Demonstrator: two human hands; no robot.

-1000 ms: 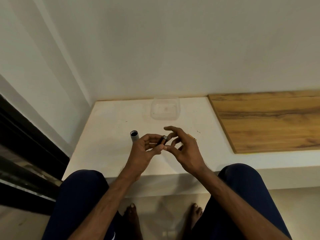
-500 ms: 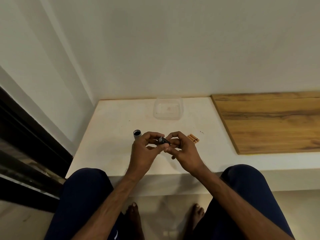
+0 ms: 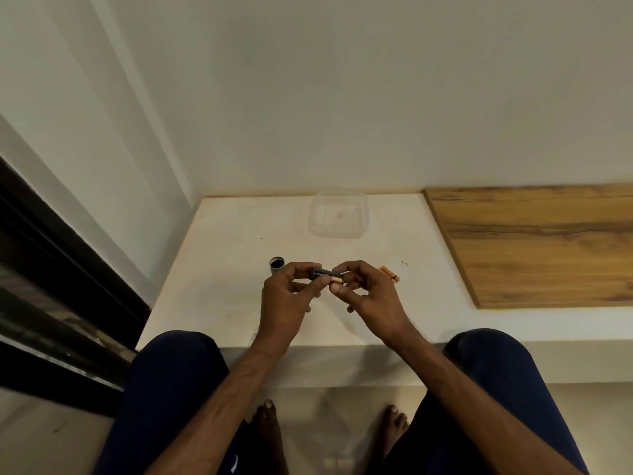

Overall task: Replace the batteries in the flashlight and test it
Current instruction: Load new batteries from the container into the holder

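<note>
My left hand [image 3: 286,303] pinches a small black battery holder [image 3: 319,272] above the white ledge. My right hand [image 3: 368,293] grips a copper-and-black battery [image 3: 336,279] whose left end meets the holder's right end. The grey flashlight body [image 3: 276,265] stands upright on the ledge just left of my left hand, its dark open end facing up. Loose copper batteries [image 3: 390,273] lie on the ledge just right of my right hand.
A clear plastic container [image 3: 337,217] sits near the wall at the back of the white ledge [image 3: 222,269]. A wooden board [image 3: 541,245] covers the ledge's right part. A dark window frame [image 3: 51,269] runs along the left. My knees and bare feet are below.
My hands came together and then drew slightly apart. The black holder now lies level between them, with a copper battery showing at its right end in my right fingers.
</note>
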